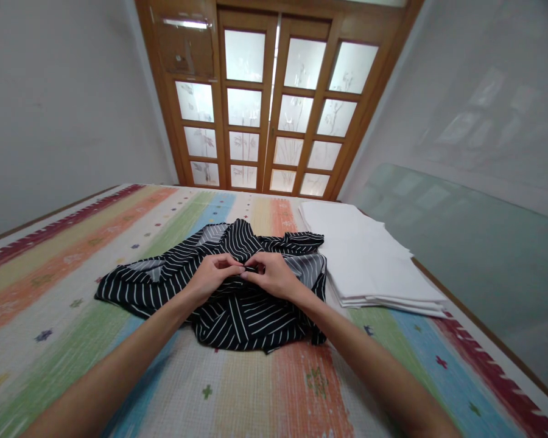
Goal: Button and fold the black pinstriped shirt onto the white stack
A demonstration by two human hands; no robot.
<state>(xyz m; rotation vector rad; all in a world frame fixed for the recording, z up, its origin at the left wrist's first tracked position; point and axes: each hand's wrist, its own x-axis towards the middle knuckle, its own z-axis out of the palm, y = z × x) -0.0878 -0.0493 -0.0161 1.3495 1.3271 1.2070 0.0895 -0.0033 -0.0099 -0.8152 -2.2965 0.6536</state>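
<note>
A black garment with thin white stripes, which looks like a shirt (pixel 251 325), lies crumpled on the striped bedspread in the head view. My left hand (pixel 215 272) pinches its cloth near the middle. Close beside it, thumb tips almost meeting, my right hand (pixel 270 272) pinches the same cloth. Between the fingertips is a small dark piece of the garment; whether it is a button or a fold I cannot tell. Greyish inner sides of the fabric show at the left and right ends.
A stack of white sheets (pixel 369 255) lies right of the shirt, almost touching it. The colourful striped bedspread (pixel 164 389) covers the surface below. A pale green headboard-like panel (pixel 475 243) stands along the right wall. Wooden glazed doors (pixel 265 103) are at the back.
</note>
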